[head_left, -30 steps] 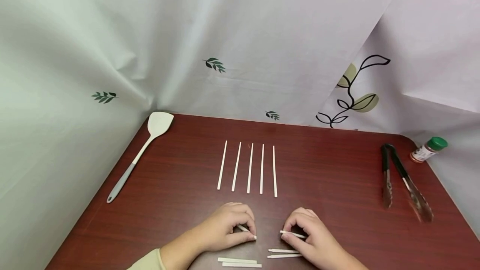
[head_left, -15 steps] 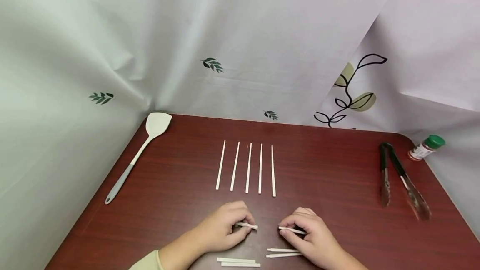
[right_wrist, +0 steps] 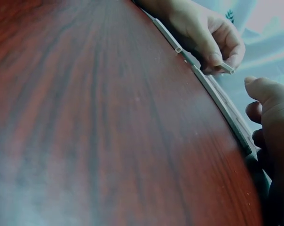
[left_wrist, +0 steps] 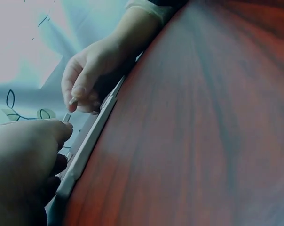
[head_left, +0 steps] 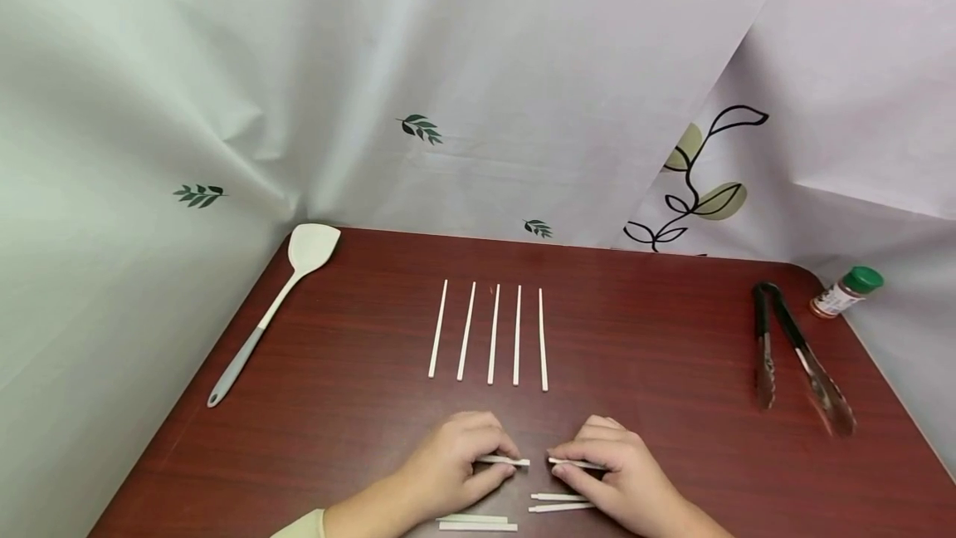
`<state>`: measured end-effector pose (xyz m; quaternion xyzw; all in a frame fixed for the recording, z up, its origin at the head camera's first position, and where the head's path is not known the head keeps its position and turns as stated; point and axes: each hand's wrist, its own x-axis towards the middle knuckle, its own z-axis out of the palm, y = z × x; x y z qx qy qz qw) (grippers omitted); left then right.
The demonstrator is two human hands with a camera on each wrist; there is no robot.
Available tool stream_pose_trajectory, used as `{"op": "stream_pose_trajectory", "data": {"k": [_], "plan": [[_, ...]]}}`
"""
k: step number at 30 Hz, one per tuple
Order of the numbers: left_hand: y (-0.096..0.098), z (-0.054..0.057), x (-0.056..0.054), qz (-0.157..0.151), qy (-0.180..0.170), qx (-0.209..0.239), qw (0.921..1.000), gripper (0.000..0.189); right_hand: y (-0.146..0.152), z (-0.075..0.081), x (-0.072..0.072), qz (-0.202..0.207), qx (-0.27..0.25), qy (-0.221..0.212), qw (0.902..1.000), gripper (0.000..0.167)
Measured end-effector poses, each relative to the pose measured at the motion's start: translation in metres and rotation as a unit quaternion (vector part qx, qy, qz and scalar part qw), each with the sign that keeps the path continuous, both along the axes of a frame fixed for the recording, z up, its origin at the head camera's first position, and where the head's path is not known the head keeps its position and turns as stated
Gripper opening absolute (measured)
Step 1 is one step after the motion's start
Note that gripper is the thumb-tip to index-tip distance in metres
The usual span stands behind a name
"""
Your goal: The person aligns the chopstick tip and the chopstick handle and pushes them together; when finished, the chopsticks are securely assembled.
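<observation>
My left hand (head_left: 459, 462) pinches a short white rod (head_left: 521, 462) between thumb and fingers, its end jutting to the right. In the right wrist view that rod's end (right_wrist: 228, 68) looks hollow and square. Facing it across a small gap, my right hand (head_left: 623, 467) pinches another white rod (head_left: 577, 464), partly hidden by the fingers; its narrow tip (left_wrist: 73, 100) shows in the left wrist view. Two rods with stepped tips (head_left: 556, 509) lie partly under my right hand. Two more plain-ended rods (head_left: 478, 527) lie side by side near my left wrist.
Several longer white rods (head_left: 491, 335) lie in a spaced row beyond my hands. A white spatula with grey handle (head_left: 261, 322) is at the left, black-handled tongs (head_left: 807, 355) and a green-capped seasoning jar (head_left: 840, 297) at the right. A white patterned sheet (head_left: 478, 90) hangs behind the table.
My left hand has moved right and its rod has levelled out, narrowing the gap to the other rod. My right hand has barely moved. The whole scene has drifted slightly left.
</observation>
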<state>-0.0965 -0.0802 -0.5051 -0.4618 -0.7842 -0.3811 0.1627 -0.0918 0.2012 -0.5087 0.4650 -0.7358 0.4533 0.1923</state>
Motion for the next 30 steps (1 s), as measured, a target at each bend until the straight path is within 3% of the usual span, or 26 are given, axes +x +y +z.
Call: {"op": "stream_pose_trajectory", "data": {"k": [17, 24, 30], "plan": [[0.0067, -0.0014, 0.0065, -0.022, -0.011, 0.007, 0.9997, 0.021, -0.0085, 0.0048, 0.0009, 0.063, -0.013, 0.018, 0.9978, 0.014], [0.0085, -0.0016, 0.0066, -0.02, -0.009, 0.01, 0.9997, 0.021, -0.0084, 0.0062, 0.0003, 0.066, -0.002, 0.018, 0.9977, 0.011], [0.0094, -0.0017, 0.0061, -0.012, -0.008, 0.026, 0.9995, 0.022, -0.0033, -0.0007, -0.0005, 0.065, 0.004, -0.006, 0.9979, 0.02]]}}
